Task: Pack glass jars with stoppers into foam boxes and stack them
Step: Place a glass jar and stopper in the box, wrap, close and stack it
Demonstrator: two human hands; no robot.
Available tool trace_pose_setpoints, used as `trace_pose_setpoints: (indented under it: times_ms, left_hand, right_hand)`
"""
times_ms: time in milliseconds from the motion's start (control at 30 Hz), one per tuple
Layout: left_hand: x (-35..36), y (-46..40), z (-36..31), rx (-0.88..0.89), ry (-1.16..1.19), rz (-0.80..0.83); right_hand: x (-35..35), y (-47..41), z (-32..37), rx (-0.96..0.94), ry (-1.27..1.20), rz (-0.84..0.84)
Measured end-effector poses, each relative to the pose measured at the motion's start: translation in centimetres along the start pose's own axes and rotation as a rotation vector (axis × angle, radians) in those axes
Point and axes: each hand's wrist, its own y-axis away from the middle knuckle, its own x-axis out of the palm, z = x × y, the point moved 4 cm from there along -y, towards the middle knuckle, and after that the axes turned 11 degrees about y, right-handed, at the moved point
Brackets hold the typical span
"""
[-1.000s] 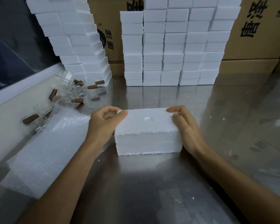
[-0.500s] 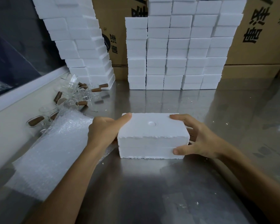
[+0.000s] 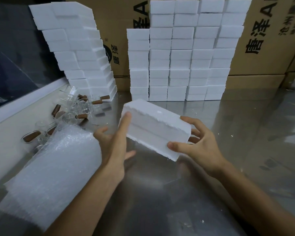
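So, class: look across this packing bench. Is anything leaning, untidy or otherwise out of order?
Yes. The left foam stack leans rightward, its layers stepped rather than flush, unlike the straight stacks beside it. At its foot, stoppered glass jars lie tumbled on their sides in a loose heap.

Dim, cool overhead light; soft glare on steel surface [image 3: 160, 201]; arm shadows below; wide-angle bowing at edges; slight softness.

Two bare forearms reach in from the lower edge, with no sleeves, gloves, watch or rings showing. The left hand [image 3: 112, 150] and right hand [image 3: 199, 147] have slim fingers [image 3: 126, 123] with short, plain nails.
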Motion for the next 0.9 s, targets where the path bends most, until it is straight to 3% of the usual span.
trace_pose_setpoints:
  times_ms: [67,167,300,367,433,567,700,900]
  left_hand:
    - [1.5,1.2,1.4,-0.094,0.105,0.107]
    - [1.5,1.1,1.3,-0.055,0.103,0.076]
    - [0.2,-0.5,-0.1,-0.074,0.039,0.076]
    - [0.0,-0.7,0.0,-0.149,0.022,0.112]
    - [0.1,-0.6,0.0,-0.183,0.02,0.149]
    - [0.1,-1.1,-0.4,-0.062,-0.02,0.157]
    - [-0.6,-2.5,0.0,0.032,-0.092,0.141]
    - [-1.4,-4.1,1.9,-0.011,-0.084,0.108]
  right_hand:
    - [1.2,0.7,0.4,-0.015,0.071,-0.06]
    - [3.1,2.2,1.4,-0.106,0.332,-0.095]
    - [4.4,2.7,3.3,-0.483,0.758,-0.017]
    - [4.8,2.8,4.4,-0.696,0.913,-0.129]
    - [5.0,2.7,4.9,-0.8,0.92,-0.207]
    - [4.0,0.5,5.4,-0.789,0.825,-0.241]
    - [2.8,-4.7,7.3,-0.719,0.902,-0.277]
    - [2.8,-14.3,12.7,-0.789,0.958,-0.362]
